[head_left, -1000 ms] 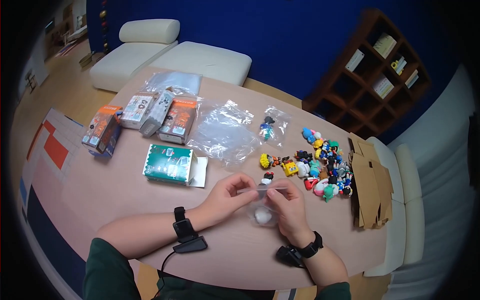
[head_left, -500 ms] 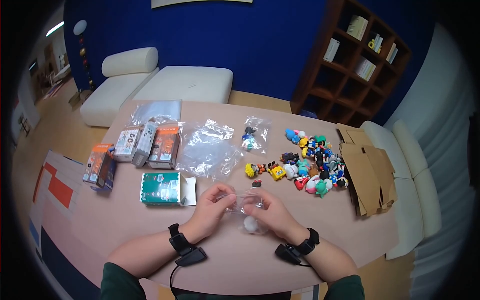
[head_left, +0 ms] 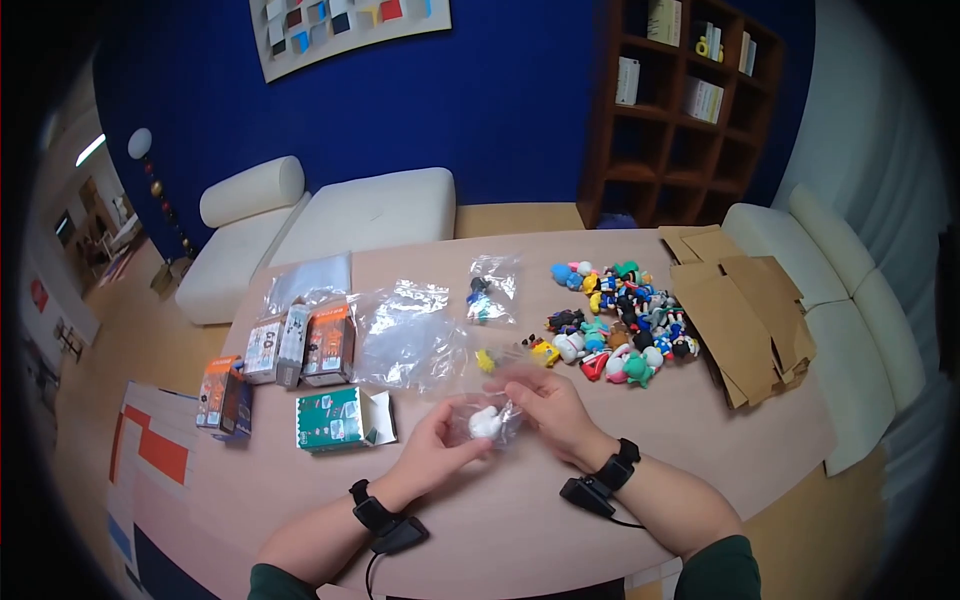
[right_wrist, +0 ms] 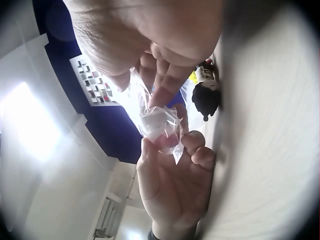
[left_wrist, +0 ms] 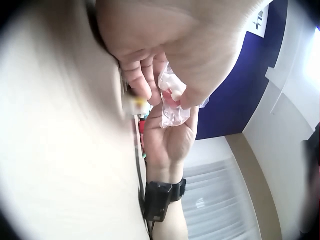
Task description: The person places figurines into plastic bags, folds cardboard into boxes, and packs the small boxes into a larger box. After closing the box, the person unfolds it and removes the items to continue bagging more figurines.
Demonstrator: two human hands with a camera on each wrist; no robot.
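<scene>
Up from below the fingers, the white figure (head_left: pixel 485 422) now sits in its clear bag (head_left: pixel 509 427) between two hands held close together: the left hand (head_left: pixel 430 460) grips it, seemingly for steadiness; the right hand (head_left: pixel 555 408) pinches the film. Lettering on the green box (head_left: pixel 328 418) is illegible.

head cam looks down; wrist cams close, facing hands (head_left: pixel 493 418).
</scene>
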